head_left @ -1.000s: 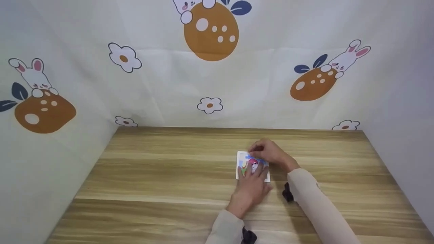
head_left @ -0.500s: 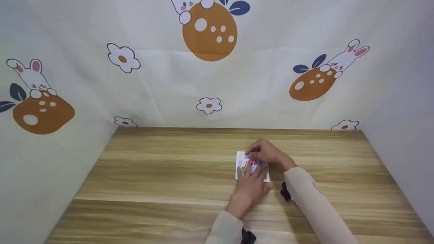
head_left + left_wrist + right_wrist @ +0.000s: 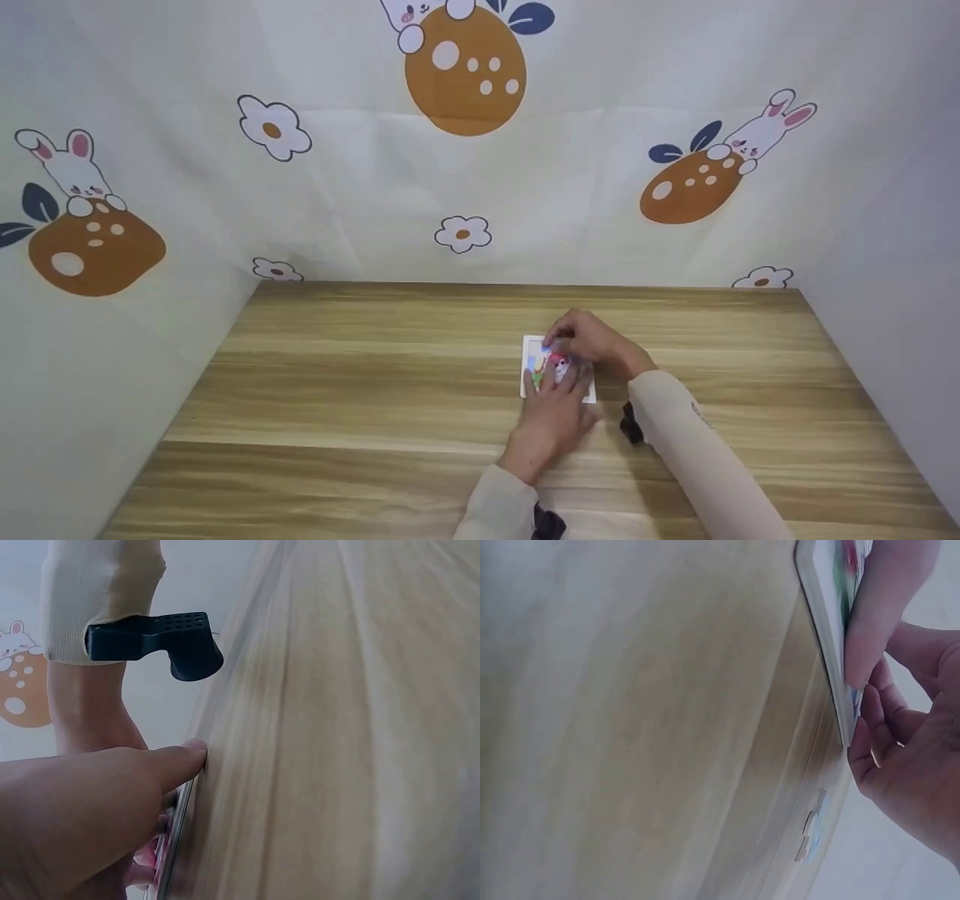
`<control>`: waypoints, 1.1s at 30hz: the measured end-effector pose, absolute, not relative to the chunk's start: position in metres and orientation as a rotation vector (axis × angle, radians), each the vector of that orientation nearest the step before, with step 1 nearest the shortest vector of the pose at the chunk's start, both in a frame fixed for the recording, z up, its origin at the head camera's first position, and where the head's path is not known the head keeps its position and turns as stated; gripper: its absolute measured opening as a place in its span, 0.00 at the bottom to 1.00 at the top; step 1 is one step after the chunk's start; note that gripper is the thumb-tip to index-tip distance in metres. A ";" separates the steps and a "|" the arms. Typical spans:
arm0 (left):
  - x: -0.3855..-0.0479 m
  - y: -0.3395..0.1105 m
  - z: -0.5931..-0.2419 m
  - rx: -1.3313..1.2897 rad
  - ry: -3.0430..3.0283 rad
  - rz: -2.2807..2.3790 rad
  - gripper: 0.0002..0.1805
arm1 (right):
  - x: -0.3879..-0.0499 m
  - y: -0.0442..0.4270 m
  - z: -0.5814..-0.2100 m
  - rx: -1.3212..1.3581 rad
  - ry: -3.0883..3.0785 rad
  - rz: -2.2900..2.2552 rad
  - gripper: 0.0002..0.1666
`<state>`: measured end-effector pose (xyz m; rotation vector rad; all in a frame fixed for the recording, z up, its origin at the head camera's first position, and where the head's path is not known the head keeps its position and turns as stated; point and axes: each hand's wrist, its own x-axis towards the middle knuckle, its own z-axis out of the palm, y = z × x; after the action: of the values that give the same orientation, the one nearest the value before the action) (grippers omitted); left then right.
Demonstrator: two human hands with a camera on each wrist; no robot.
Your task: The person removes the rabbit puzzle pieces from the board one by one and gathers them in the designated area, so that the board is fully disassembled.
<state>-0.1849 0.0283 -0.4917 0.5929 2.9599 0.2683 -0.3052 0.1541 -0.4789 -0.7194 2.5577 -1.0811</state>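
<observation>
A small white-framed picture board [image 3: 533, 349], printed with a colourful cartoon figure, lies flat on the wooden table. My left hand [image 3: 553, 416] rests on its near half, fingers spread over the picture. In the left wrist view the left thumb [image 3: 180, 765] sits beside the board's edge. At the far edge my right hand [image 3: 596, 337] curls its fingers and thumb onto the board; the right wrist view shows the right hand [image 3: 915, 735] with fingertips bent around the board's corner [image 3: 845, 731]. Whether a loose piece is between those fingertips cannot be seen.
On the table, a small light-blue and white notched shape [image 3: 812, 829] shows beyond the board; its kind is unclear. A wood-grain table [image 3: 337, 412] meets a pale cloth wall [image 3: 360, 172] printed with rabbits, fruit and flowers. Black wrist mounts [image 3: 154, 637] stick out from the sleeves.
My right hand has shifted slightly left along the board's far edge, its fingers covering more of the blue strip. The left hand and the board have hardly moved.
</observation>
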 end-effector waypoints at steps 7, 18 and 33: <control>-0.186 0.028 -0.494 0.584 2.942 0.285 0.36 | -0.305 0.154 -0.479 -0.716 2.566 -1.071 0.11; -0.188 0.028 -0.496 0.578 2.932 0.318 0.35 | -0.303 0.155 -0.480 -0.745 2.578 -1.081 0.13; -0.187 0.027 -0.494 0.580 2.918 0.332 0.35 | -0.302 0.155 -0.478 -0.688 2.527 -1.130 0.14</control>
<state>-0.1874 0.0273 -0.4937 0.5804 2.9176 0.3318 -0.3024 0.1552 -0.4780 -0.6880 2.5268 -1.1299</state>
